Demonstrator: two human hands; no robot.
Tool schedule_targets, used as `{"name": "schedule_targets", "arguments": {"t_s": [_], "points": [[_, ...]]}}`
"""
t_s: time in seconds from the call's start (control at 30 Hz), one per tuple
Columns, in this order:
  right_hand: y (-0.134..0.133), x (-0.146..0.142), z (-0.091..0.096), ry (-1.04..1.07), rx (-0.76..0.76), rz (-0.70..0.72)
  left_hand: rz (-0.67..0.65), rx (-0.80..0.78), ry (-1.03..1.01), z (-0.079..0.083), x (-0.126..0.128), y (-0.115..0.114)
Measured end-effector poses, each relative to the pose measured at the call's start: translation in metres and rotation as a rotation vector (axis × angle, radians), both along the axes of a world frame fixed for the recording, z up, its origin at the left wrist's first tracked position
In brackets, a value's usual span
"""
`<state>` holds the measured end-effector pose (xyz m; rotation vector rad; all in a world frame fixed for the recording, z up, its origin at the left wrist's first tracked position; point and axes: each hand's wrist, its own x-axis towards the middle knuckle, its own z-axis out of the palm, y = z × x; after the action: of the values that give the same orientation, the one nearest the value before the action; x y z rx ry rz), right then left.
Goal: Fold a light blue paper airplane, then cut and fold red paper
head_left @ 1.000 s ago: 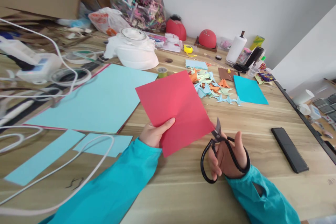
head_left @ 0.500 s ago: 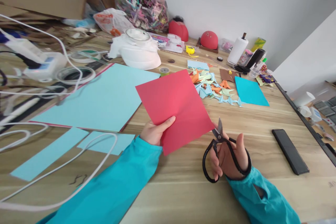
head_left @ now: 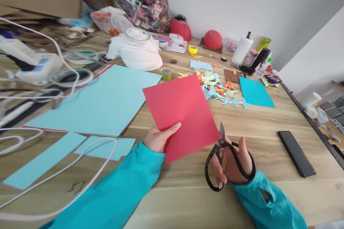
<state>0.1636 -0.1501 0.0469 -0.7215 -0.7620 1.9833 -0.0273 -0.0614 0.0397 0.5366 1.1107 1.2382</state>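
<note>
My left hand (head_left: 162,136) grips a red sheet of paper (head_left: 184,114) near its lower left edge, thumb on top and fingers hidden underneath. The sheet is held up above the table, tilted. In my right hand (head_left: 232,164) is a pair of black-handled scissors (head_left: 221,144), with fingers and thumb through the loops. One blade points up beside the sheet's right corner; the other blade is hard to make out there, and I cannot tell whether it touches the paper. Left of my hands lie a large light-blue sheet (head_left: 104,103) and two light-blue strips (head_left: 44,161).
Folded paper pieces (head_left: 215,86) lie in a pile beyond the red sheet, beside a turquoise paper stack (head_left: 256,92). A phone (head_left: 296,154) rests at right. White cables (head_left: 113,150) loop across the left side. A white cloth bundle (head_left: 139,52) and a thread spool (head_left: 166,74) stand behind.
The view has shifted slightly. The red sheet has turned a little and sits slightly lower, its right corner still by the scissors. Both hands keep their holds.
</note>
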Motion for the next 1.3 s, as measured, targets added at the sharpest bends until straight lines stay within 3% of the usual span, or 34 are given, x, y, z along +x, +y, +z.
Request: {"name": "schedule_targets", "arguments": {"t_s": [0.57, 1.0, 1.3], "points": [[-0.001, 0.0, 0.008, 0.012, 0.009, -0.06, 0.05, 0.058, -0.023, 0.004, -0.006, 0.006], [0.0, 0.005, 0.005, 0.034, -0.019, 0.129, -0.048, 0.018, -0.016, 0.007, -0.007, 0.003], [0.001, 0.003, 0.005, -0.019, -0.019, 0.023, -0.029, 0.033, 0.058, 0.008, -0.004, -0.002]]}}
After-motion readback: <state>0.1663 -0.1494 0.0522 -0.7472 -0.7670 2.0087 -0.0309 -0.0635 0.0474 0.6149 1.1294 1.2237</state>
